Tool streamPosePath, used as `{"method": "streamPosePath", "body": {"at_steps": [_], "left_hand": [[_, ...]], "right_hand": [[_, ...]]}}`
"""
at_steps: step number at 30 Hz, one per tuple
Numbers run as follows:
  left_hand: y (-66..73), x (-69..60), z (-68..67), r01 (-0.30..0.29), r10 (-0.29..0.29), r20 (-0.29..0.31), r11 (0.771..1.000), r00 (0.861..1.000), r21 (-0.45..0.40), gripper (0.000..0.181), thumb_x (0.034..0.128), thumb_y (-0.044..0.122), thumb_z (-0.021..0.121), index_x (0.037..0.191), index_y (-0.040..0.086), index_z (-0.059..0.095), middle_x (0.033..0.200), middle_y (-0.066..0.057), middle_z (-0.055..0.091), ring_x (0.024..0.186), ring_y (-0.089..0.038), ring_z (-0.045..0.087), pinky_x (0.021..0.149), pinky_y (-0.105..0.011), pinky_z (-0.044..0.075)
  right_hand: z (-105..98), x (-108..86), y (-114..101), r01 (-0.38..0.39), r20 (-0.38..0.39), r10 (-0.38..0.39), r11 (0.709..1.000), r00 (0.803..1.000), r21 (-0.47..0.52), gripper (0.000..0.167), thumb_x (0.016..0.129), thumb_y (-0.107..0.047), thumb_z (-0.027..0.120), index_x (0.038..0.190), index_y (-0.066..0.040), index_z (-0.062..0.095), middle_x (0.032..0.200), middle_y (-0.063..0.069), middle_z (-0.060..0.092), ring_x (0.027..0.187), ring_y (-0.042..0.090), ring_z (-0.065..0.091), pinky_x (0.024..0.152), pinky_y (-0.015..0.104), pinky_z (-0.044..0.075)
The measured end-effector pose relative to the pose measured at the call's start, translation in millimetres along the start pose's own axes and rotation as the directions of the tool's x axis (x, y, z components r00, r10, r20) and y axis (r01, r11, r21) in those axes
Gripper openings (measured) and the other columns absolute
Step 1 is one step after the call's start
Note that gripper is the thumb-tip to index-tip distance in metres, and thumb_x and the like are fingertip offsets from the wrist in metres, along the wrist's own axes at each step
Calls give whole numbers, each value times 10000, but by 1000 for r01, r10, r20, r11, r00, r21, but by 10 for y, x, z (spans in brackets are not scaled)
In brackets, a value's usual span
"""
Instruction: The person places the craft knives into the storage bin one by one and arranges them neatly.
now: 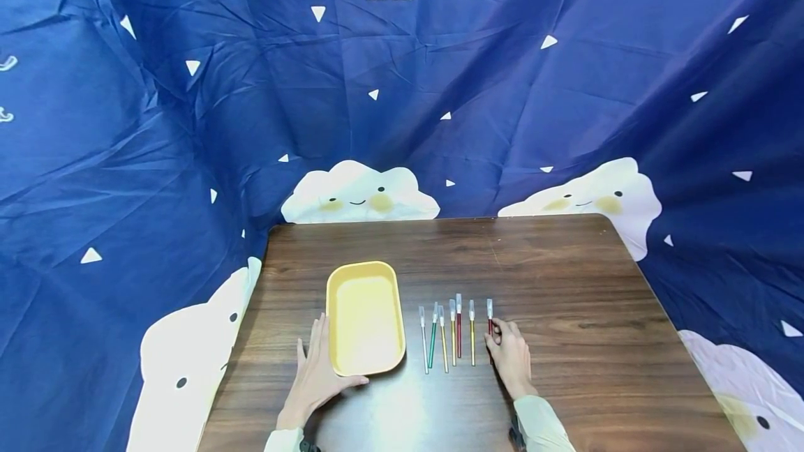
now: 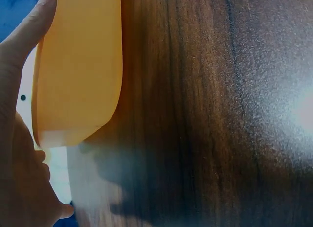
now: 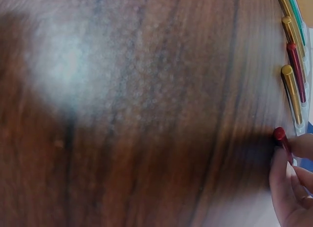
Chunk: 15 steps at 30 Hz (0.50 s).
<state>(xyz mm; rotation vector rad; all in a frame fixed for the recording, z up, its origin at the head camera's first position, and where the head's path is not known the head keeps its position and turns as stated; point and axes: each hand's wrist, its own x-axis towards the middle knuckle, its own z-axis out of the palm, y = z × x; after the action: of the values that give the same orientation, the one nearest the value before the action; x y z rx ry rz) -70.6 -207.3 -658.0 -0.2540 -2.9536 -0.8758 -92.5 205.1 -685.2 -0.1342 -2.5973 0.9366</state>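
Observation:
A yellow rectangular tray (image 1: 400, 326) lies left of the middle of the table. Along its left side my left hand (image 1: 316, 375) rests with fingers spread and straight, the thumb reaching across the near end. The left wrist view shows that thumb against the tray's outer wall (image 2: 80, 65). To the right, my right hand (image 1: 511, 360) pinches a slim red pen-like tool with a clear cap (image 1: 490, 310) between thumb and fingers. Its rounded red end (image 3: 279, 134) shows in the right wrist view. Whether it is off the table, I cannot tell.
Between tray and right hand lie several similar capped tools in a loose row: a silver one (image 1: 424, 344), a green one (image 1: 432, 345), gold ones such as this gold tool (image 1: 473, 340), and another red one (image 1: 459, 333). Patterned blue cloth (image 1: 402, 89) hangs behind the wooden table (image 1: 565, 284).

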Motion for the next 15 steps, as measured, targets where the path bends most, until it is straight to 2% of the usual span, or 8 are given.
{"method": "streamPosePath", "body": {"at_steps": [6, 11, 15], "left_hand": [[15, -12, 10, 28, -27, 26, 1000, 999, -11, 1498, 641, 697, 917, 1692, 33, 80, 1751, -211, 118, 1580, -475, 177, 1159, -816, 107], [24, -4, 9, 19, -19, 24, 1000, 1000, -24, 1489, 654, 682, 917, 1688, 19, 76, 1747, -226, 114, 1585, -461, 170, 1156, -820, 104], [18, 0, 13, 25, -24, 28, 1000, 999, -20, 1488, 661, 688, 909, 1695, 40, 58, 1748, -220, 114, 1591, -447, 163, 1161, -814, 96]], "right_hand": [[-23, 12, -38, 28, -15, -29, 999, 999, -32, 333, 789, 60, 809, 1115, 99, 751, 924, 194, 712, 752, 407, 707, 648, 591, 563], [-32, 34, -58, 51, -52, -54, 997, 997, -54, 322, 737, 73, 771, 1059, 92, 768, 877, 188, 721, 714, 418, 705, 607, 581, 557], [-29, 56, -65, 47, -48, -50, 997, 998, -63, 311, 722, 72, 722, 1027, 88, 778, 842, 180, 729, 693, 421, 700, 592, 578, 550]]}}
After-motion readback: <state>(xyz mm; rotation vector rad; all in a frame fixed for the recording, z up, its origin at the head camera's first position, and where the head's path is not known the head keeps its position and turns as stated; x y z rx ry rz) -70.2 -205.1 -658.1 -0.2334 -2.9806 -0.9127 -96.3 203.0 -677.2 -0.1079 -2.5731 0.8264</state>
